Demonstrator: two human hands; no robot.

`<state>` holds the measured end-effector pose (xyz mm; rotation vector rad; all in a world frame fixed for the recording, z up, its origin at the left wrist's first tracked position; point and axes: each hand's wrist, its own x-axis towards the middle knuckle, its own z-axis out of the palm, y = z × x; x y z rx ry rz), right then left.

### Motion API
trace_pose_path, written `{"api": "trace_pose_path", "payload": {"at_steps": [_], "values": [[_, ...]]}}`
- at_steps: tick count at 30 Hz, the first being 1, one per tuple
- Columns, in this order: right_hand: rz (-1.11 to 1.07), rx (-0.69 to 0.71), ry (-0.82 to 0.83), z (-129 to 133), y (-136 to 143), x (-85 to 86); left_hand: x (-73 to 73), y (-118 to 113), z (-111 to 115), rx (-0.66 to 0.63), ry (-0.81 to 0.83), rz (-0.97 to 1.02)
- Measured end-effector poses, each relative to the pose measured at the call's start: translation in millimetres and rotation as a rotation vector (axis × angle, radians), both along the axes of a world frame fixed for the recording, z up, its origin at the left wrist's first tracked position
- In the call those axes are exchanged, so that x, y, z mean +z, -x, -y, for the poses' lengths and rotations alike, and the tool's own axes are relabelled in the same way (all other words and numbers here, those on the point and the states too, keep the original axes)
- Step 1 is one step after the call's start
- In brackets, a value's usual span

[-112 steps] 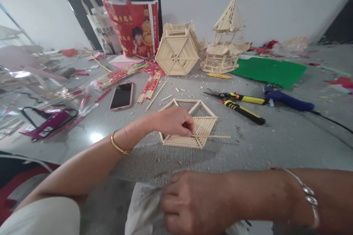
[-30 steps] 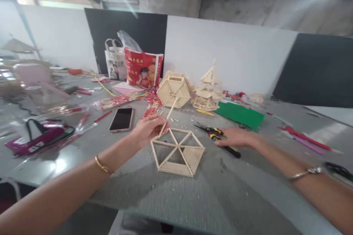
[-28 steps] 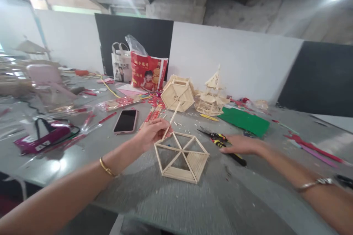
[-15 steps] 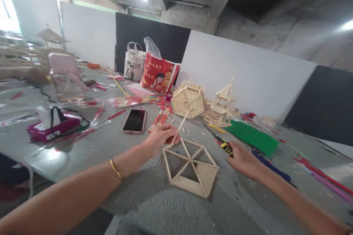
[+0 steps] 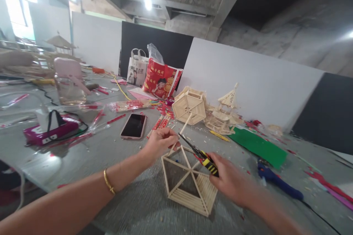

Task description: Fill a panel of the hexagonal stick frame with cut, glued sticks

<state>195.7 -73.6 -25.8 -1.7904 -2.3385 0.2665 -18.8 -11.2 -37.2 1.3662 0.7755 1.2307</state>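
My left hand (image 5: 163,140) pinches a thin wooden stick (image 5: 186,124) that slants up and away. The stick's lower end is over the left corner of a hexagonal stick frame (image 5: 190,170) on the table. Slats fill the frame's front and right sections; other sections are open between the spokes. My right hand (image 5: 227,178) grips a tool with yellow-and-black handles (image 5: 209,163) and long, dark, pointed jaws. Whether it is pliers or scissors I cannot tell. Its tip is close to the stick, beside my left fingers; contact is unclear.
A phone (image 5: 134,126) and red-patterned sticks (image 5: 159,124) lie left of centre. Behind stand a hexagonal stick model (image 5: 189,108) and a small tower-like model (image 5: 227,104). Green sheet (image 5: 257,146) and a blue-handled tool with a cord (image 5: 280,181) lie right; a purple tissue pack (image 5: 51,132) is left.
My right hand has brought the yellow-and-black tool leftward, over the frame and up to the stick. My left hand keeps its pinch on the stick. The camera view has shifted slightly.
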Motion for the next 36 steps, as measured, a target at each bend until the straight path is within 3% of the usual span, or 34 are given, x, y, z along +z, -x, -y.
{"api": "trace_pose_path", "payload": {"at_steps": [8,16,24,30,36], "values": [[-0.097,0.057,-0.03,-3,-6,-11.9,-0.8,-3,0,-0.053,0.022,0.009],[-0.082,0.059,-0.015,-1,-5,-6.8,-0.1,-3,-1,-0.054,-0.005,-0.044],[-0.072,0.036,-0.097,-10,-6,3.4,-1.7,-1,-1,0.093,-0.196,-0.249],[-0.043,0.079,-0.117,-11,-7,5.0,-0.2,4,0,0.148,-0.243,-0.339],[0.114,0.076,-0.098,-31,-7,3.3,0.2,1,-7,0.256,-0.247,-0.45]]}}
